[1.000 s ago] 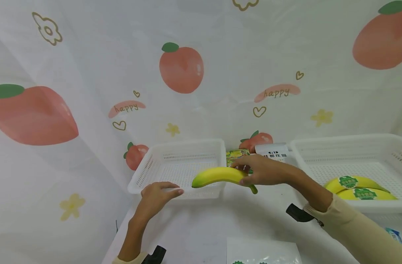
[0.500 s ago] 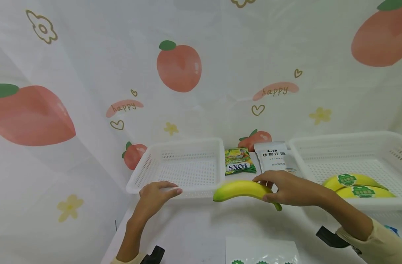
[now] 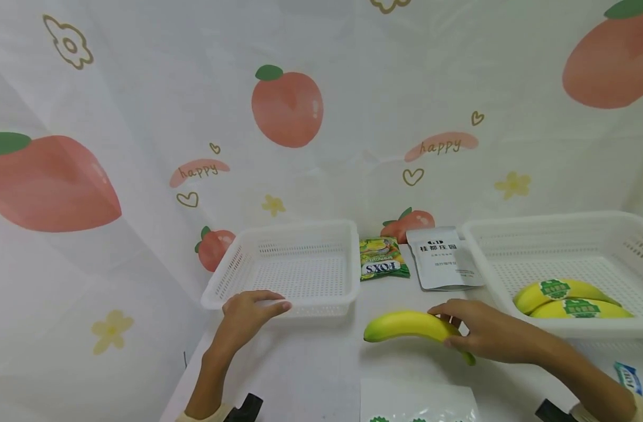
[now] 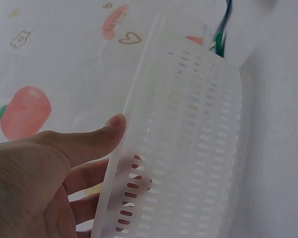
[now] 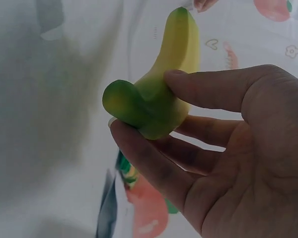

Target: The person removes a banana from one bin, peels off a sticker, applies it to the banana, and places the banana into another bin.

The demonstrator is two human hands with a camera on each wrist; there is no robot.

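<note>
My right hand [image 3: 485, 331] holds a yellow banana [image 3: 405, 325] with green ends, pinched between thumb and fingers near its stem. In the right wrist view the banana [image 5: 176, 54] points away from the palm, its green stem toward the camera. With my left hand [image 3: 249, 316] I grip the near rim of a white perforated plastic basket [image 3: 237, 258]. The left wrist view shows the thumb outside the basket wall [image 4: 184, 129] and the fingers on its inner side. Nothing lies inside that basket.
A second white basket [image 3: 558, 221] at right holds bananas [image 3: 569, 288] with green labels. Between the baskets lie a green Fox's packet [image 3: 383, 258] and a silver pouch [image 3: 445, 261]. A clear plastic bag [image 3: 416, 398] is in front; a small blue packet [image 3: 628, 377] lies at right.
My right hand has moved the banana right and toward me, away from the left basket, uncovering the packet and pouch. The left hand has stayed on the basket rim.
</note>
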